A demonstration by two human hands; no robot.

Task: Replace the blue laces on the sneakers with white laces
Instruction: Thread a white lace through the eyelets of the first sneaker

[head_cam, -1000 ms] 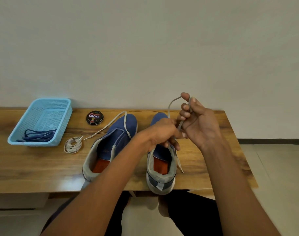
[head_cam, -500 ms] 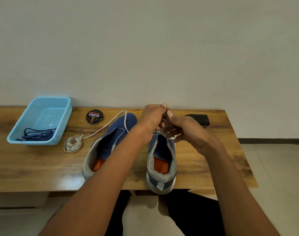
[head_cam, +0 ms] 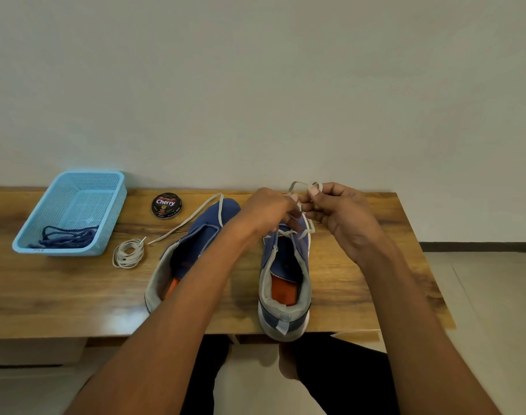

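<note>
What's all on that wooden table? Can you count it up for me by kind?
Sneakers: 2, the left sneaker and the right sneaker
White laces: 3, one coiled, one trailing from the left sneaker, one pinched by both hands
Blue laces bundle: 1
Basket: 1
Polish tin: 1
Total: 8

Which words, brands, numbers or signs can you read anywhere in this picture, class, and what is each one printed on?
"Cherry": white lettering on the lid of the round black tin on the wooden table.
Smaller print around that lid's lower edge: too small to read.
Dark mark on the blue basket, at its near rim: too blurred to read.
No readable text on either sneaker.
</note>
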